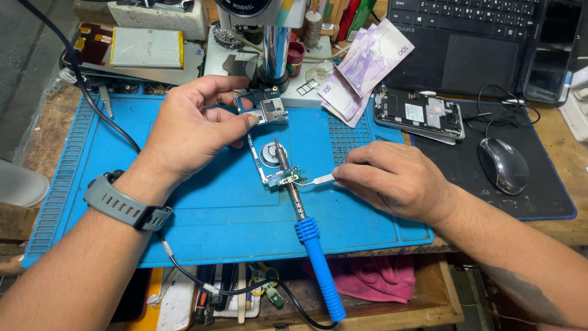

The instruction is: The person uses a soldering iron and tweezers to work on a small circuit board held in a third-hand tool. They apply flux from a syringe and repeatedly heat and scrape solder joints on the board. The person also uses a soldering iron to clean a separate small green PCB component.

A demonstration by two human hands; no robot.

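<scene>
Blue silicone repair mat [202, 214] covers bench; phone circuit board [269, 144] lies near its middle. Left hand [190, 132] pinches board's upper end between thumb and fingers, steadying it. Right hand [395, 178] closed around metal tweezers [315, 180], tips touching board's lower end. Blue-handled soldering iron [303, 214] rests unheld on mat, tip lying across board. Judgement: keep board pressed flat, tweezer grip light, wrist braced on mat. Opened phone [419, 115], banknotes [364, 70], mouse [503, 164], laptop [471, 43] behind.
</scene>
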